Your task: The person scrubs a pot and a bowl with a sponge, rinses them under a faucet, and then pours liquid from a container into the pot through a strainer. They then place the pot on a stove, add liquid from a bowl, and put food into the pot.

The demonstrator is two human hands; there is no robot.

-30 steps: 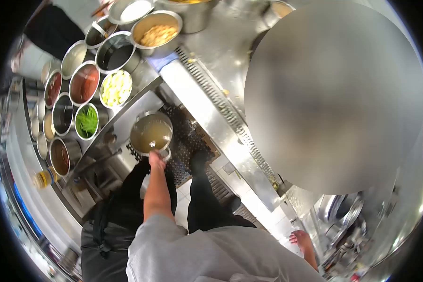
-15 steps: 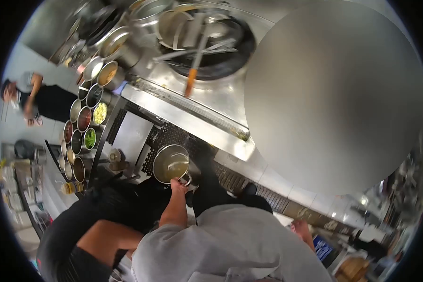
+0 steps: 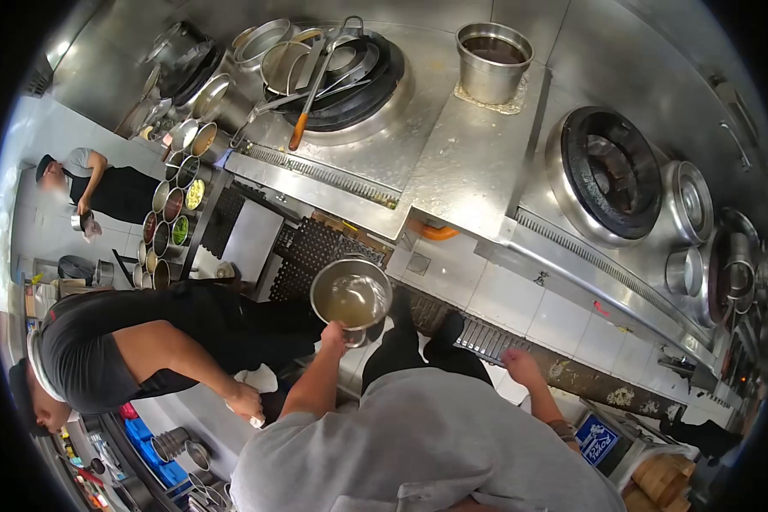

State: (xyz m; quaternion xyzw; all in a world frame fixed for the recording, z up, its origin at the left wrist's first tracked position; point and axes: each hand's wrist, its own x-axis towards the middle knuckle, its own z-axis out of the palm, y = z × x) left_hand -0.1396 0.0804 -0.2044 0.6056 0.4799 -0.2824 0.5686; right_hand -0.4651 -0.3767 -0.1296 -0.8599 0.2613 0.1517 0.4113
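Observation:
My left hand (image 3: 334, 334) is closed on the handle of a round metal pot (image 3: 316, 299) in front of my body. Pale, clear liquid (image 3: 350, 300) lies in the pot, with light glinting off its surface. Off to my other side, away from the pot, my right hand (image 3: 520, 365) hangs with its fingers loosely curled and nothing seen in it. Below it runs a dark floor grate (image 3: 486, 341).
A co-worker in black (image 3: 162, 320) stands close at my left, a white cloth (image 3: 260, 380) at their hand. Another person (image 3: 124, 189) is farther off. Ahead is a steel range (image 3: 444, 162) with a ladle (image 3: 311, 94), a pot of dark liquid (image 3: 497, 49) and a wok burner (image 3: 606, 175).
A large blurred grey round shape that covered the right side is gone, showing the range there. The pot in my left hand appears farther right. The near co-worker's head and cloth now show.

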